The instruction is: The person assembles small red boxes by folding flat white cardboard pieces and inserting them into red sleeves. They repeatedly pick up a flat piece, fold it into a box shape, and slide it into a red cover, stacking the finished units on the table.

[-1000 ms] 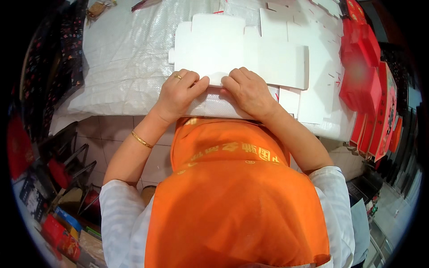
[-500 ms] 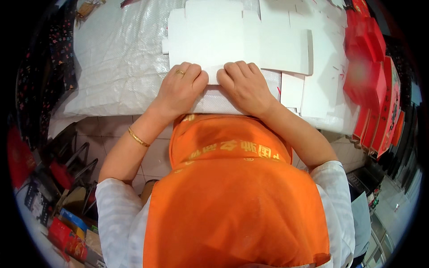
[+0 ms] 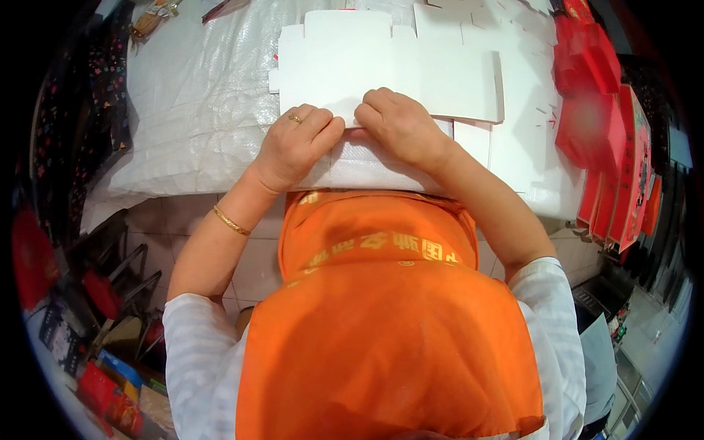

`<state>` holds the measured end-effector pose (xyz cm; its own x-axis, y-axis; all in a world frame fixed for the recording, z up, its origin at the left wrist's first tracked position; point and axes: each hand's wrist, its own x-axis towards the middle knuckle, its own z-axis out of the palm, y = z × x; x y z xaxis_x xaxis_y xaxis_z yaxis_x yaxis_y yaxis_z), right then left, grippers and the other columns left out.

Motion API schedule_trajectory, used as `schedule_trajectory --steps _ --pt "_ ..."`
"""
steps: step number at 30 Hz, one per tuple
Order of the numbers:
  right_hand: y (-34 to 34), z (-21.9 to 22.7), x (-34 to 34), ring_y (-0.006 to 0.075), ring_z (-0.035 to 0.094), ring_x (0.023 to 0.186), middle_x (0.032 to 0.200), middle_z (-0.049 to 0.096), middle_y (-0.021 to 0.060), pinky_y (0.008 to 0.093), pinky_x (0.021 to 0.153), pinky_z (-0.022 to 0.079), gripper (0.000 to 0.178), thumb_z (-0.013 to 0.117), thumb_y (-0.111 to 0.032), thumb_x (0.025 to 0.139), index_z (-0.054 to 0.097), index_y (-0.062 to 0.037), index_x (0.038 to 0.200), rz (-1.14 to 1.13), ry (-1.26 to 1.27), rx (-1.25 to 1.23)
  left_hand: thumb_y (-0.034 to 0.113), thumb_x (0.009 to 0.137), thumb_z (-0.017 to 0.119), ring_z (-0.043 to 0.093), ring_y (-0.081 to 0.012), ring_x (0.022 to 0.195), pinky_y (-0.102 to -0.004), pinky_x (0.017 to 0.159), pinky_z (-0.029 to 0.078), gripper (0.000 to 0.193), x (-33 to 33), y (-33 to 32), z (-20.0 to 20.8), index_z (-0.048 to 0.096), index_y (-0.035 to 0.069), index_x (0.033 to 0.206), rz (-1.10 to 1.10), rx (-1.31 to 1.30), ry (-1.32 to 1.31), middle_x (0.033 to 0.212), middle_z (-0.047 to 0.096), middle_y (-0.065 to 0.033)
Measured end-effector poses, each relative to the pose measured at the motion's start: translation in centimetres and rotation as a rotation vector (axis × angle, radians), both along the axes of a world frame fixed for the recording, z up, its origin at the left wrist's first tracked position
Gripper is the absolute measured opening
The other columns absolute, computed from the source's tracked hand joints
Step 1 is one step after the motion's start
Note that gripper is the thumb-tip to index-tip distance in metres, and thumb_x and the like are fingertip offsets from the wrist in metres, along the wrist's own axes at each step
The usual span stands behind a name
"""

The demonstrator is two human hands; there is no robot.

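Observation:
A flat white cardboard box blank [image 3: 337, 70] with cut tabs lies on the table in front of me, plain white side up. Curled over its near edge are the fingers of my left hand [image 3: 299, 143], which wears a ring. A short way to the right, my right hand [image 3: 403, 130] grips the same edge with bent fingers. Between the two hands a narrow reddish strip shows under the edge. The thumbs and fingertips are mostly hidden beneath the knuckles and the card.
White woven plastic sheeting [image 3: 198, 110] covers the table. More white cardboard blanks [image 3: 524, 139] lie stacked to the right. Red folded boxes [image 3: 594, 125] stand at the right edge. A small wrapped item [image 3: 150, 22] rests at the far left. Dark flowered cloth [image 3: 108, 95] hangs on the left.
My right hand has shifted slightly away from me and left along the near edge. Both hands still hold the cardboard blank. The whole view has shifted a little.

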<state>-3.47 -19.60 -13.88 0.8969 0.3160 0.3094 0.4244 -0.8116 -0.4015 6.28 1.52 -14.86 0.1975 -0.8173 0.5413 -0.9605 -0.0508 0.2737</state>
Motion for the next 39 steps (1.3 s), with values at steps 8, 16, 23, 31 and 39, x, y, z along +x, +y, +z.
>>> schedule_trajectory --steps 8,16,23,31,39 --pt "0.4 0.1 -2.8 0.0233 0.051 0.075 0.081 0.048 0.0054 0.0367 0.066 0.045 0.018 0.069 -0.014 0.080 0.054 -0.0097 0.088 -0.014 -0.118 -0.080 0.003 0.070 0.070 0.059 -0.0218 0.073 -0.0325 0.064 0.050 0.024 -0.9 0.1 -0.5 0.063 0.003 0.093 -0.037 -0.005 0.059 0.083 0.056 -0.0061" --pt "0.1 1.2 -2.2 0.0299 0.057 0.081 0.086 0.058 0.0098 0.0383 0.070 0.049 0.014 0.071 -0.013 0.086 0.060 -0.0056 0.092 -0.116 0.190 0.135 0.003 0.075 0.075 0.060 -0.0232 0.073 -0.0339 0.064 0.050 0.017 -0.4 -0.6 -0.3 0.065 0.005 0.089 -0.007 0.116 0.271 0.082 0.060 -0.0055" --pt "-0.9 1.9 0.0 0.0332 0.057 0.077 0.080 0.058 0.0125 0.0417 0.071 0.048 0.016 0.068 -0.018 0.090 0.060 -0.0043 0.087 -0.145 0.517 0.269 0.008 0.078 0.074 0.059 -0.0265 0.073 -0.0388 0.065 0.050 0.014 0.6 -1.0 1.0 0.060 0.007 0.083 -0.004 0.181 0.521 0.076 0.054 -0.0069" --pt "0.3 0.6 -2.5 0.0272 0.058 0.098 0.109 0.061 0.0097 0.0377 0.081 0.045 0.027 0.063 -0.014 0.084 0.060 -0.0054 0.110 -0.089 0.116 -0.143 0.006 0.075 0.071 0.058 -0.0256 0.076 -0.0372 0.065 0.048 0.015 -0.9 -0.4 0.4 0.057 0.008 0.080 0.062 0.076 0.239 0.083 0.056 -0.0059" --pt "1.2 -1.8 0.7 0.0300 0.061 0.089 0.085 0.065 0.0126 0.0442 0.074 0.047 0.015 0.058 -0.020 0.087 0.065 -0.0104 0.078 -0.122 0.076 0.039 0.021 0.089 0.071 0.055 -0.0294 0.072 -0.0436 0.065 0.044 0.023 0.3 -2.6 -1.5 0.054 0.009 0.078 0.108 0.060 -0.030 0.075 0.052 -0.0090"
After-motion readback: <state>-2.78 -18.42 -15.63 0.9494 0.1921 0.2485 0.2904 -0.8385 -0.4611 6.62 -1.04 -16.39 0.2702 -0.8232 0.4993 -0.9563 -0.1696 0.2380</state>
